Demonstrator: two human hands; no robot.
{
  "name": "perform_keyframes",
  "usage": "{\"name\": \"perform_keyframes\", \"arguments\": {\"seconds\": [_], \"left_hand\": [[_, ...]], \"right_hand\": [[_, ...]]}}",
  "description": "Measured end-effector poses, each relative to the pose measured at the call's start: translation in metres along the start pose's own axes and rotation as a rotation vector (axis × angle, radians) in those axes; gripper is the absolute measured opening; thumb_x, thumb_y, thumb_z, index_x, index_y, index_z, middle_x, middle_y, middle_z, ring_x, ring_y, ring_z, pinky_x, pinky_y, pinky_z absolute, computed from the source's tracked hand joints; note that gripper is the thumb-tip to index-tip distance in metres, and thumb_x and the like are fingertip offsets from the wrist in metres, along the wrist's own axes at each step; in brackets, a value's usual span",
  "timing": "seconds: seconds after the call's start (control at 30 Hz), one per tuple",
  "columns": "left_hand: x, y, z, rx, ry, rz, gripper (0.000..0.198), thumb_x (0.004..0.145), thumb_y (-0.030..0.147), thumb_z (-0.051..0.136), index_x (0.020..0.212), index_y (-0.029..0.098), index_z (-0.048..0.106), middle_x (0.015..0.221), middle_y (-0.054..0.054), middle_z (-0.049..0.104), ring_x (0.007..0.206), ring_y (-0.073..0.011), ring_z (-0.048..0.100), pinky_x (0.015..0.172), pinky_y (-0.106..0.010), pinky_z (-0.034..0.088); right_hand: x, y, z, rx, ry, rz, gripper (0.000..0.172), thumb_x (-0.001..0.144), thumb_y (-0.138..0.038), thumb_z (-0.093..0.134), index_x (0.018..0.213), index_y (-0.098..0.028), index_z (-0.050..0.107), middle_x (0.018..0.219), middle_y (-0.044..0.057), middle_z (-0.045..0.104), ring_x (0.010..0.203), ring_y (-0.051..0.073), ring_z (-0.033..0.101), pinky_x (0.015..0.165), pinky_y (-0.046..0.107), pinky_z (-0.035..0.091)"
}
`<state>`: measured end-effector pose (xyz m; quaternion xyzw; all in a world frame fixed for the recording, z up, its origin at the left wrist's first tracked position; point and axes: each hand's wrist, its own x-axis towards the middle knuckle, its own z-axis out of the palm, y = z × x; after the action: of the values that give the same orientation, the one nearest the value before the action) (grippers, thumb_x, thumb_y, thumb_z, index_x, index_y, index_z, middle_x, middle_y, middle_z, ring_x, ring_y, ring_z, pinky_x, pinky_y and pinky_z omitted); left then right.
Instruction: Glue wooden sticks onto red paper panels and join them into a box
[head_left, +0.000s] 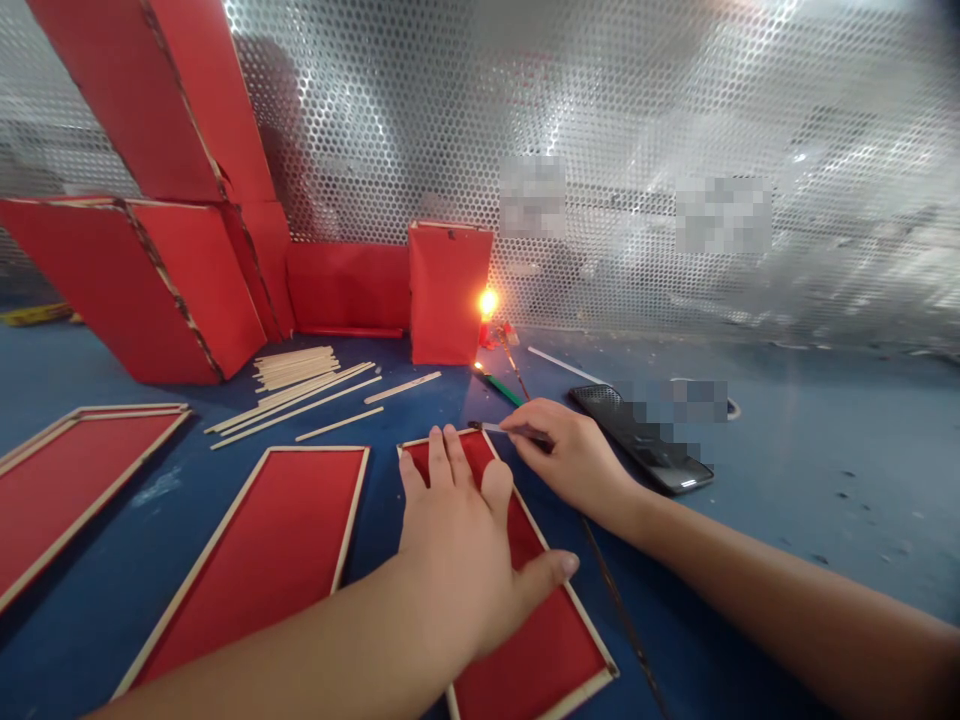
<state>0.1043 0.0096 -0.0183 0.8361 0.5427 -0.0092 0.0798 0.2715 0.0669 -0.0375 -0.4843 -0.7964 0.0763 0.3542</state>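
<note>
My left hand (461,530) lies spread on a red panel (551,640) edged with pale wooden strips, and its fingers reach the panel's far end. My right hand (570,450) pinches a thin, dark-tipped tool (491,427); its exact kind is unclear. That tip is at the panel's far edge, just beyond my left fingertips. Beyond my right hand, a green stick (501,388) points toward a small burning flame (489,302). A thin brown rod (514,365) leans near the flame's red base.
Two more strip-edged panels, a middle one (255,560) and a far-left one (67,500), lie on the blue table. Loose wooden sticks (300,385) lie behind them. Red boxes (450,295) stand against the perforated metal wall (600,150). A black phone (637,440) rests at right.
</note>
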Motion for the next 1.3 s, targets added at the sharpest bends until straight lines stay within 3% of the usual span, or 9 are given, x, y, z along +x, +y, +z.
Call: {"name": "perform_keyframes", "arguments": {"seconds": [0.33,0.6,1.0,1.3], "left_hand": [[0.0010,0.0001,0.0007,0.004,0.002,-0.004,0.103,0.082,0.089,0.027,0.139,0.008,0.056,0.160,-0.034,0.027,0.150,-0.0515,0.005,0.114,-0.075,0.014],[0.0008,0.0004,-0.0033,-0.004,-0.020,0.011,0.101,0.083,0.088,0.028,0.137,0.007,0.057,0.160,-0.033,0.028,0.149,-0.0533,0.005,0.113,-0.077,0.015],[0.0003,-0.0009,-0.0039,-0.038,-0.011,0.010,0.104,0.082,0.088,0.030,0.139,0.004,0.055,0.160,-0.036,0.025,0.150,-0.0528,0.005,0.113,-0.077,0.014],[0.0025,-0.0008,-0.0053,-0.033,-0.004,-0.013,0.104,0.082,0.088,0.035,0.142,0.005,0.052,0.161,-0.033,0.025,0.150,-0.0517,0.008,0.115,-0.074,0.016]], "right_hand": [[0.0000,0.0009,0.0003,-0.034,0.009,0.005,0.024,0.085,-0.002,0.056,0.089,-0.019,0.072,0.092,0.005,0.074,0.087,0.019,0.070,0.081,0.032,0.055],[-0.0005,0.0038,0.0010,-0.115,0.111,0.003,0.020,0.088,-0.009,0.055,0.096,-0.020,0.070,0.095,0.007,0.073,0.081,0.020,0.068,0.075,0.033,0.057],[-0.0024,0.0002,-0.0009,-0.104,0.107,-0.099,0.024,0.092,-0.013,0.054,0.104,-0.020,0.073,0.102,0.009,0.073,0.093,0.022,0.069,0.074,0.033,0.057],[-0.0045,-0.0018,-0.0040,0.046,0.187,0.095,0.017,0.093,-0.026,0.059,0.103,-0.022,0.072,0.092,0.004,0.076,0.075,0.018,0.068,0.067,0.031,0.056]]}}
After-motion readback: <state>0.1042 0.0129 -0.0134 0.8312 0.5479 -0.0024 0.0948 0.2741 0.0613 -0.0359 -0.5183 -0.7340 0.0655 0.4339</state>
